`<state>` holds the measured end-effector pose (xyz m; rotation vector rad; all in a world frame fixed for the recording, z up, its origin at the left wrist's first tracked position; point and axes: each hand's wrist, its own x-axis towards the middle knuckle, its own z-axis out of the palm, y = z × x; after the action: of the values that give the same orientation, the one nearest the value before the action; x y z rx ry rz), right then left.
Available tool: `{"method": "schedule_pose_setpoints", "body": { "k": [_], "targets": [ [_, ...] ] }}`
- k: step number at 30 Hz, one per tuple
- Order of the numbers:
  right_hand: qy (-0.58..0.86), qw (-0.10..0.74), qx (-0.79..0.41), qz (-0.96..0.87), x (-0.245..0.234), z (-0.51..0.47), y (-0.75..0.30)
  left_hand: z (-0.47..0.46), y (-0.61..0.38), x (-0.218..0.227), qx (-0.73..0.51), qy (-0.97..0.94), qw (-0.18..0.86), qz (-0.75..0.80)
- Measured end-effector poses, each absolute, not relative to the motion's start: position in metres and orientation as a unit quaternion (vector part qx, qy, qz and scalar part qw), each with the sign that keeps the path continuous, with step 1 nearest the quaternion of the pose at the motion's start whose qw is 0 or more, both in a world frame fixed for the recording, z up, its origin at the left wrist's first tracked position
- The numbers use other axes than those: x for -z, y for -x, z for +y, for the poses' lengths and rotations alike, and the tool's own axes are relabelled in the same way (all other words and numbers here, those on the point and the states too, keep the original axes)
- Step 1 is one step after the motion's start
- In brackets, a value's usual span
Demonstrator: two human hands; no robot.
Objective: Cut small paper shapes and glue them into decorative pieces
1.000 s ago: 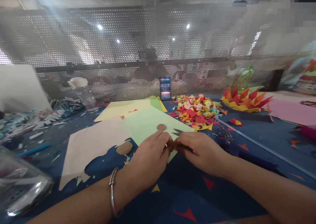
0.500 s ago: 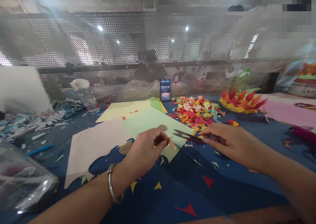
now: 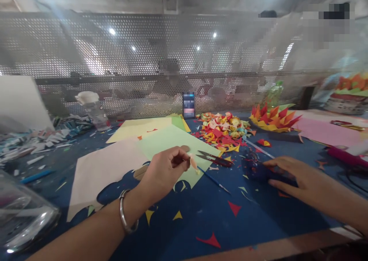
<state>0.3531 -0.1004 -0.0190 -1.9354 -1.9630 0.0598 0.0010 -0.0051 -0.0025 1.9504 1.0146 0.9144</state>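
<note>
My left hand [image 3: 168,165], with a silver bangle at its wrist, pinches a small peach-coloured paper piece [image 3: 193,162] above a light green sheet [image 3: 172,136]. My right hand [image 3: 290,176] is open, its thumb and fingers apart beside a dark blue roundish thing [image 3: 255,167] whose kind I cannot make out. Between the hands lie black thread snips [image 3: 214,158], resting partly on the green sheet. A thin blue brush-like stick [image 3: 214,179] lies just below them. Left of my left hand is a pale pink sheet [image 3: 94,172] with curved cut-outs.
A heap of coloured paper scraps [image 3: 224,128] lies beyond the snips, beside an orange-red paper flower [image 3: 274,119]. A phone [image 3: 189,105] stands at the back by a perforated metal screen [image 3: 138,69]. A clear container [image 3: 25,211] stands at left; a magenta tool [image 3: 346,158] lies at right.
My right hand has let go of the thread snips, which now lie on the table, and has moved right to the dark blue thing. My left hand still pinches the paper piece.
</note>
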Motion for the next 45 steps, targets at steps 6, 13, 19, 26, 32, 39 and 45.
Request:
{"method": "schedule_pose_setpoints", "body": {
  "k": [6,13,19,26,32,39,45],
  "targets": [
    [0.708,0.238,-0.05,-0.663,0.018,-0.103,-0.357,-0.007,0.001,-0.001,-0.35,-0.767,0.361,0.4],
    [0.744,0.375,-0.096,-0.545,0.001,-0.11,-0.341,-0.006,0.0,-0.002,-0.358,-0.753,0.394,0.386],
    [0.74,0.384,-0.159,-0.529,-0.001,-0.109,-0.337,-0.006,0.0,0.001,-0.349,-0.765,0.392,0.373],
    [0.729,0.321,-0.034,-0.603,0.009,-0.103,-0.342,-0.005,0.001,0.005,-0.349,-0.784,0.36,0.366],
    [0.7,0.304,0.014,-0.646,0.001,-0.126,-0.323,-0.006,-0.001,0.007,-0.355,-0.788,0.361,0.35],
    [0.643,0.354,-0.064,-0.676,0.003,-0.148,-0.28,-0.012,-0.003,0.003,-0.365,-0.783,0.39,0.319],
    [0.611,0.326,-0.066,-0.718,0.01,-0.147,-0.269,-0.017,-0.004,0.003,-0.36,-0.795,0.397,0.284]
  ]
}}
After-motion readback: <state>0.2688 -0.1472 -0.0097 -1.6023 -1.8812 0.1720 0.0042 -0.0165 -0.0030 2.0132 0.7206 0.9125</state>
